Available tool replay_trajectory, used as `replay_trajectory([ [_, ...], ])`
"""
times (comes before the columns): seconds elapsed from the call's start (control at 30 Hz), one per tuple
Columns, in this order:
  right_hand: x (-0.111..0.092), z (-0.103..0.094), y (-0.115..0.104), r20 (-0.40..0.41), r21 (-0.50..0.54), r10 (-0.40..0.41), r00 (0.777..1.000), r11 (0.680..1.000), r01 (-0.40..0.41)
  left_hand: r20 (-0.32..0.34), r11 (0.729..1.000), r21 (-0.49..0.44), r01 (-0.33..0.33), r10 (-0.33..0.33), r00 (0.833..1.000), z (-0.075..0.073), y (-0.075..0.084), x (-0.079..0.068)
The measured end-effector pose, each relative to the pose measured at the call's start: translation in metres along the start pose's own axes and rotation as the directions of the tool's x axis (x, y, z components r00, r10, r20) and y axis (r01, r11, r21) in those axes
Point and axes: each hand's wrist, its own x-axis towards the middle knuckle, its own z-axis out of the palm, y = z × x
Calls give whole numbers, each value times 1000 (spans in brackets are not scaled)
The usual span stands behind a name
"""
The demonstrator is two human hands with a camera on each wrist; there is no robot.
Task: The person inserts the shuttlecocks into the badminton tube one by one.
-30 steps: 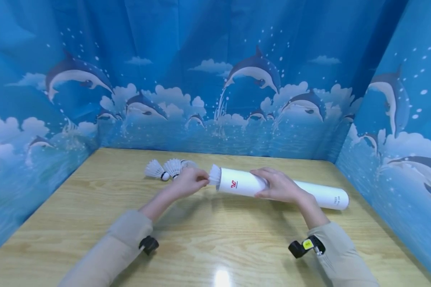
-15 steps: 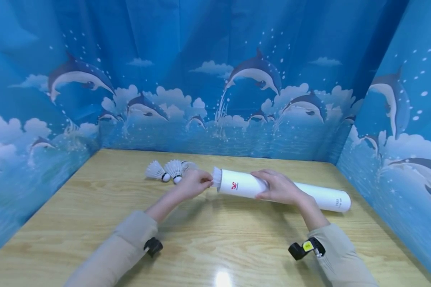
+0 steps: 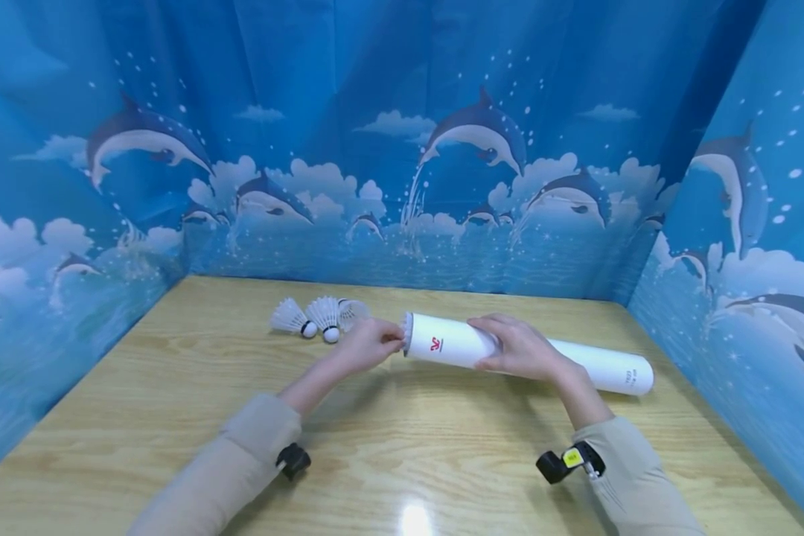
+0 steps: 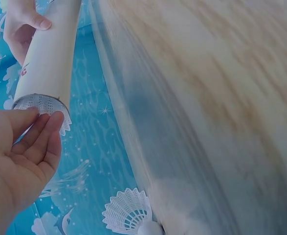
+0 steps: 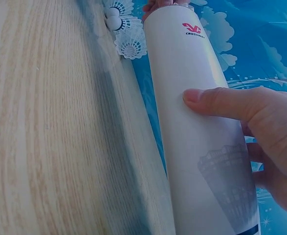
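Note:
A white cardboard shuttlecock tube [image 3: 455,339] with a red logo lies slanted above the table in the head view. My right hand [image 3: 519,346] grips it round the middle, thumb across the top in the right wrist view. At the tube's left mouth, my left hand [image 3: 373,344] pinches the skirt edge of a white shuttlecock [image 4: 48,104]. Most of that shuttlecock is inside the tube, and only its skirt rim sticks out. Its cork is hidden. Just left of the left hand, three more shuttlecocks [image 3: 323,313] lie close together on the table.
The wooden table [image 3: 402,439] spans the lower head view. Blue dolphin-print curtains [image 3: 402,149] hang behind it and along both sides. A black wrist camera [image 3: 293,460] is strapped to the left sleeve and another wrist camera [image 3: 569,461] to the right.
The left hand has moved right, and the shuttlecock has slid deeper into the tube, so less of its skirt shows. The right hand and tube stay nearly still.

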Motion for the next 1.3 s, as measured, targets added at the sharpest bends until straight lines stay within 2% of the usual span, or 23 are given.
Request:
replay_trajectory([
  [0.27, 0, -1, -1, -1, 3, 2, 1000, 1000, -2, 15, 999, -14, -40, 40, 999, 5, 2, 1],
  [0.63, -1, -2, -3, -1, -1, -4, 1000, 1000, 4, 33, 996, 26, -89, 89, 996, 5, 3, 1],
  [0.93, -2, -3, -3, 10, 7, 10, 1000, 1000, -10, 102, 999, -44, -25, 29, 994, -2, -1, -3],
  [1.07, -2, -3, -2, 9, 4, 4, 1000, 1000, -4, 94, 999, -48, -6, 11, 995, -11, -6, -7],
  [1.3, -3, -2, -1, 4, -3, -6, 1000, 1000, 6, 48, 999, -22, 33, -32, 998, -29, -22, -18],
])
